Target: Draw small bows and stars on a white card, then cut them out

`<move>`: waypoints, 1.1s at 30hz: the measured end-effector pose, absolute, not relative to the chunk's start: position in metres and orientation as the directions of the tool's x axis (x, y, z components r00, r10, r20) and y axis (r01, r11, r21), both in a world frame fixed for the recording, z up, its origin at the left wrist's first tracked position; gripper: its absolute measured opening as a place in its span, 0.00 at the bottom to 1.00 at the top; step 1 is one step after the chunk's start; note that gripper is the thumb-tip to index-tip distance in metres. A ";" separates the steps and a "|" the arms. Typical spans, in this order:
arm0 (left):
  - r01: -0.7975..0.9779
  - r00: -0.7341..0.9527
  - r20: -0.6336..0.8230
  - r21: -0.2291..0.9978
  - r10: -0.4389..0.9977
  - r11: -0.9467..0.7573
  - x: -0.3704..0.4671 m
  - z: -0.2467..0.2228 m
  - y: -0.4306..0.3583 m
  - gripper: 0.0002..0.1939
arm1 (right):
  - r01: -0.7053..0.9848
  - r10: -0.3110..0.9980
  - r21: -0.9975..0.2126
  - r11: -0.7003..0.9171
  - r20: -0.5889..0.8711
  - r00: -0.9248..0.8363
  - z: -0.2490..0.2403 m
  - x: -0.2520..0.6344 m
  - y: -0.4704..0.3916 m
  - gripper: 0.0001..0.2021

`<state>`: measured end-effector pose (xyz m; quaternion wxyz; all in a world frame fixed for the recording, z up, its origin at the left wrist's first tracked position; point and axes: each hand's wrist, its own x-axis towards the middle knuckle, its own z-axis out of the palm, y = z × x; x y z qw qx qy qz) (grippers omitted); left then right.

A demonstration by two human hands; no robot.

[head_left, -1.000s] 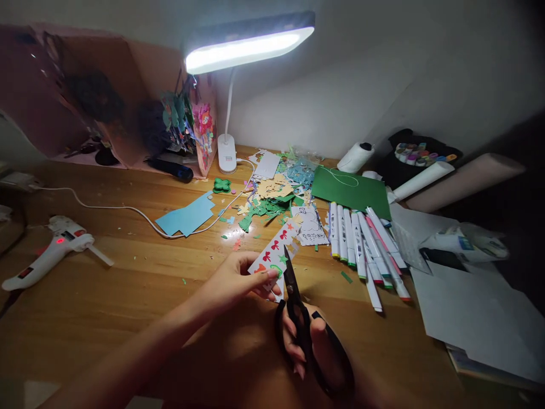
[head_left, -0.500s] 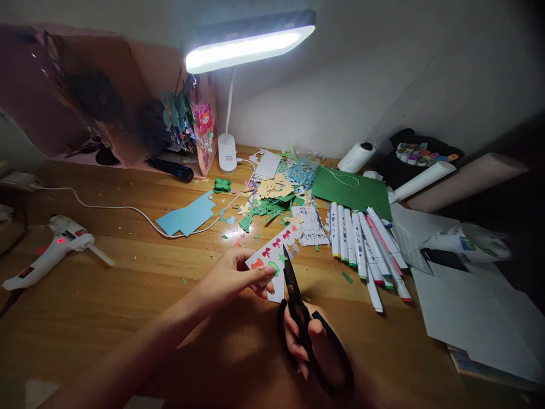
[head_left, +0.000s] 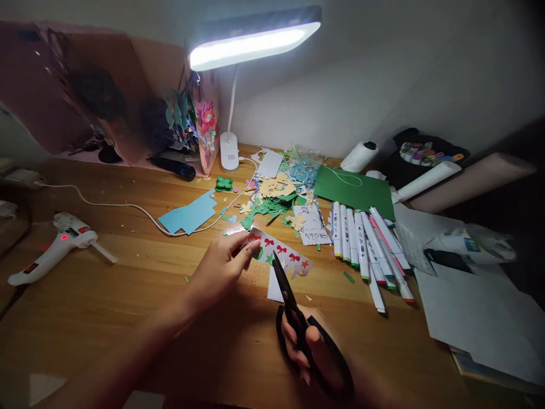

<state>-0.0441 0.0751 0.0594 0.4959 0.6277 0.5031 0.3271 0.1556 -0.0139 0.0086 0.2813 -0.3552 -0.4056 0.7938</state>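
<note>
A strip of white paper (head_left: 281, 250) with red bows, stars and green shapes is pinched by its left end in my left hand (head_left: 225, 264). My right hand (head_left: 304, 346) is wrapped round the handles of black scissors (head_left: 286, 295). The scissor blades look closed, pointing up and away, their tip at the lower edge of the strip; whether they touch is unclear. Beneath the strip, a plain white piece (head_left: 275, 286) lies on the table, partly behind the blades.
Paper scraps (head_left: 276, 196) are heaped under the lamp (head_left: 255, 45). Markers (head_left: 361, 244) lie right of my hands, near green card (head_left: 353, 190). A glue gun (head_left: 59, 250) with a red light and light-blue paper (head_left: 189, 213) are on the left.
The strip has turned clockwise and its right end now points down to the right. My left hand has moved slightly left and up. The scissor tip has shifted a little left.
</note>
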 end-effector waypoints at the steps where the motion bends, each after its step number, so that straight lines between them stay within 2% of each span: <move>1: 0.350 0.287 -0.074 0.936 0.955 -0.033 -0.045 0.061 0.076 0.14 | -0.131 0.707 -0.838 -0.529 -0.350 -0.614 0.010 0.157 -0.013 0.29; 3: 0.414 0.317 -0.031 0.904 0.948 -0.109 -0.048 0.063 0.077 0.13 | -0.095 0.676 -0.831 -0.549 -0.374 -0.636 0.015 0.159 -0.011 0.29; 6: 0.452 0.369 0.026 0.868 0.929 -0.204 -0.050 0.065 0.080 0.11 | -0.098 0.698 -0.855 -0.510 -0.344 -0.629 0.022 0.162 -0.012 0.29; 11: 0.454 0.435 0.053 0.849 0.899 -0.270 -0.054 0.064 0.082 0.10 | -0.095 0.694 -0.870 -0.485 -0.316 -0.646 0.022 0.163 -0.017 0.29; 17: 0.466 0.491 0.035 0.834 0.870 -0.296 -0.058 0.068 0.084 0.10 | -0.110 0.683 -0.841 -0.529 -0.345 -0.644 0.011 0.162 -0.019 0.27; 27: 0.482 0.541 -0.057 0.839 0.839 -0.253 -0.061 0.066 0.090 0.13 | 0.101 0.591 -0.864 -0.494 -0.419 -0.690 0.028 0.164 -0.006 0.29; 33: 0.498 0.589 -0.061 0.813 0.806 -0.303 -0.063 0.065 0.091 0.13 | 0.156 0.618 -0.875 -0.458 -0.439 -0.652 0.030 0.161 -0.007 0.32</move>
